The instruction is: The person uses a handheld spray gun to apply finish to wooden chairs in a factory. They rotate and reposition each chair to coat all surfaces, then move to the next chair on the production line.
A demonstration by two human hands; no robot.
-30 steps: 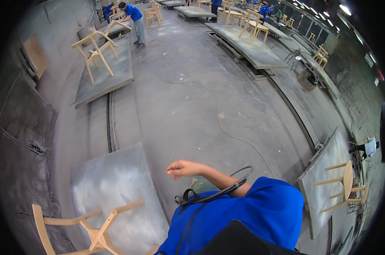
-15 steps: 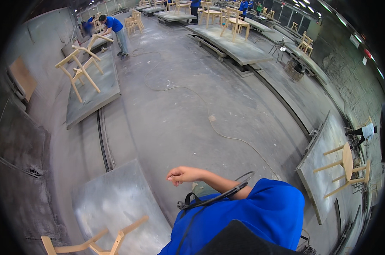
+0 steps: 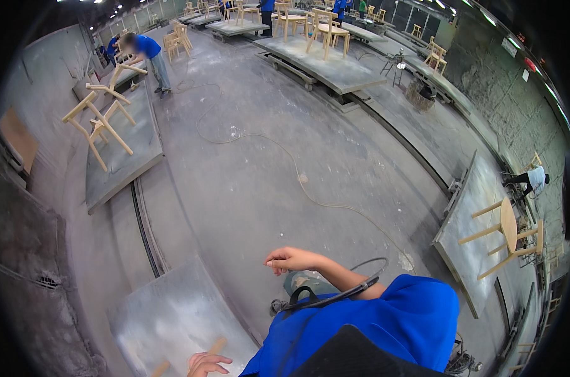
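In front of my torso my right hand (image 3: 289,258) hangs in the air, its fingers loosely curled with small gaps and nothing visible in them. At the lower edge my left hand (image 3: 209,364) is partly cut off. Its fingers are apart and lie over a pale wooden chair leg (image 3: 219,344), whose tip shows just beyond them; whether they touch it I cannot tell. A second pale wooden leg (image 3: 161,369) shows to the left of that hand. Both legs are over a grey metal-topped platform (image 3: 171,308); the rest of the chair is out of view.
An upturned chair (image 3: 102,122) lies on another grey platform (image 3: 126,173) at the left. At the right a tipped chair (image 3: 508,226) lies on a platform (image 3: 464,251). A thin hose (image 3: 341,206) crosses the floor. Beyond, a person in blue (image 3: 148,49) bends over work.
My left hand has come into view over the chair leg. My right hand appears farther right in the picture. The surroundings have shifted with my head; the person at back left bends lower.
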